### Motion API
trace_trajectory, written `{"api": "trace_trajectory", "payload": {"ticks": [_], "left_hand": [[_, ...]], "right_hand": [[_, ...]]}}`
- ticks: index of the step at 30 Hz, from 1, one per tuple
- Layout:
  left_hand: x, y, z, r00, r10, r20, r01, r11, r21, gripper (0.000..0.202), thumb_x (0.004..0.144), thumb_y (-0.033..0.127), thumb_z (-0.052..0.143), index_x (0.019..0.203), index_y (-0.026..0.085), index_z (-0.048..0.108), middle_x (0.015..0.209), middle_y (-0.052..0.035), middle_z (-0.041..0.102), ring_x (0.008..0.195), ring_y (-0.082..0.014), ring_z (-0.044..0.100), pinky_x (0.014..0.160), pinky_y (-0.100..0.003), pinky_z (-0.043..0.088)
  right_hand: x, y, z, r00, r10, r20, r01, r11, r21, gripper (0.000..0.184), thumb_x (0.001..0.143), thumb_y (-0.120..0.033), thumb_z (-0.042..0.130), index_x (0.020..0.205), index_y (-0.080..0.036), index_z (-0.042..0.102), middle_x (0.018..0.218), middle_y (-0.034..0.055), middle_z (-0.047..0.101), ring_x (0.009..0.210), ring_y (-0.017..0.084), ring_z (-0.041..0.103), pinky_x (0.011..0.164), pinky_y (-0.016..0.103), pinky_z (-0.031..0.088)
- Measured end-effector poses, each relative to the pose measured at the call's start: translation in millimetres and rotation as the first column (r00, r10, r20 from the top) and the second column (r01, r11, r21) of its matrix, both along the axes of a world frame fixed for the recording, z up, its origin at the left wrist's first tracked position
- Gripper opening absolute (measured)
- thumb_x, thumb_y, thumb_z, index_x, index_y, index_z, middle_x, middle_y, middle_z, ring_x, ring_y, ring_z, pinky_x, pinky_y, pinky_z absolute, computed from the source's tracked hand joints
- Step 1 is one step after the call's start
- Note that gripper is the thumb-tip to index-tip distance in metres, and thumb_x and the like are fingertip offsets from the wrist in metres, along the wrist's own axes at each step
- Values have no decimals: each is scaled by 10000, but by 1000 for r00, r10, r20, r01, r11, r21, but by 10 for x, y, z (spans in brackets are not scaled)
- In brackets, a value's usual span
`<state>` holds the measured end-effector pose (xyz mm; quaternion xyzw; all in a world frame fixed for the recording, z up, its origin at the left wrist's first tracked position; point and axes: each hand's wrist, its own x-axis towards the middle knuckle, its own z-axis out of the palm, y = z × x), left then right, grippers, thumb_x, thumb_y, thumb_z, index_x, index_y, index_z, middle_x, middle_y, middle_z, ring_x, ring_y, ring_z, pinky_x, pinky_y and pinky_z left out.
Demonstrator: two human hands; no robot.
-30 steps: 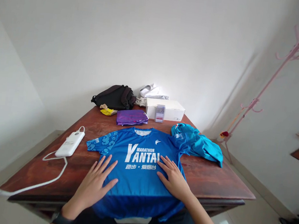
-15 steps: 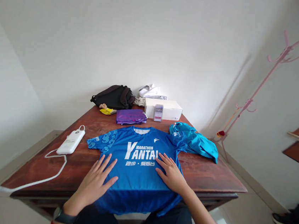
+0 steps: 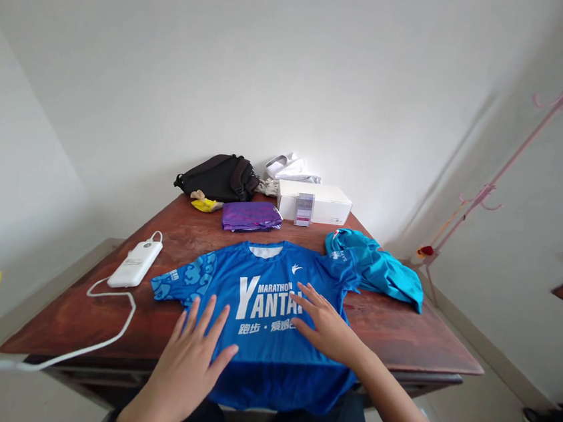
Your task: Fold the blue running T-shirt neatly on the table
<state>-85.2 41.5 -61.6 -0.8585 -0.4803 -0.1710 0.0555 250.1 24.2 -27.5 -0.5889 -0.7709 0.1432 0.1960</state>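
Lying flat, a blue Yantai marathon T-shirt under the empty, spread left hand and right hand

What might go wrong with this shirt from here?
The blue marathon shirt hangs over the near edge of the wooden table, so it might slide off if the right hand drags it. The white cable of the power bank trails off the table and could catch the left hand.
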Motion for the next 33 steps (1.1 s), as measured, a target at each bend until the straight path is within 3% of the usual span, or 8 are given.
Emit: {"api": "trace_trajectory", "payload": {"ticks": [3, 5, 7, 10, 15, 21, 33], "left_hand": [[479, 455, 313, 997, -70, -7, 69, 986, -149, 665, 1024, 601, 337, 1596, 261, 325, 1648, -109, 310, 1514, -401, 254, 1167, -602, 336], [792, 812, 407, 999, -46, -25, 39, 972, -233, 657, 1042, 545, 331, 1584, 175, 353, 1642, -168, 299, 1505, -407, 272, 1169, -571, 344], [992, 1111, 380, 999, 10, -51, -21, 974, -227, 633, 1043, 502, 368, 1568, 148, 382, 1655, -179, 256, 1514, -413, 242, 1179, -571, 322], [1029, 1365, 207, 996, 35, -82, -51, 978, -204, 629, 1035, 529, 368, 1562, 188, 402, 1655, -153, 268, 1524, -394, 225, 1200, -577, 276], [825, 1423, 8, 998, 42, -38, -48, 985, -165, 644, 1019, 607, 327, 1572, 280, 383, 1662, -98, 272, 1530, -368, 230, 1218, -575, 231], [808, 1431, 18, 997, 59, -42, -66, 978, -200, 674, 1003, 635, 325, 1578, 284, 368, 1670, -101, 253, 1531, -379, 223, 1220, -587, 201], [814, 1422, 26, 998, 56, -41, -64, 977, -205, 705, 996, 663, 276, 1585, 282, 351, 1673, -96, 249, 1530, -390, 217, 1213, -596, 190]], "right_hand": [[-160, 411, 59, 1000, 22, 5, -23, 999, 39, 547, 1008, -457, 487, 1510, -240, 489, 1643, 92, 334, 1540, 323, 225, 1228, 507, 261], [-277, 714, 41, 999, -7, 32, 7, 1000, 19, 550, 1018, -441, 467, 1512, -202, 482, 1643, 107, 331, 1548, 326, 195, 1232, 511, 238], [-357, 956, -22, 993, -85, 79, 87, 996, -25, 580, 1029, -464, 431, 1544, -198, 431, 1666, 100, 276, 1556, 340, 145, 1227, 548, 211], [-352, 1137, -153, 977, -150, 152, 162, 984, -71, 633, 1042, -544, 344, 1587, -222, 349, 1689, 77, 201, 1565, 344, 72, 1227, 573, 156], [-102, 1127, -279, 959, -189, 211, 208, 976, -70, 671, 1029, -638, 253, 1596, -286, 325, 1696, 42, 175, 1567, 341, 65, 1229, 569, 116], [103, 1114, -282, 933, -246, 263, 275, 958, -78, 658, 1031, -639, 236, 1602, -318, 297, 1698, 16, 164, 1569, 322, 70, 1230, 535, 118], [104, 1122, -322, 932, -255, 259, 279, 959, -59, 674, 1022, -654, 248, 1602, -316, 299, 1698, 16, 163, 1567, 320, 89, 1231, 522, 114]]}}
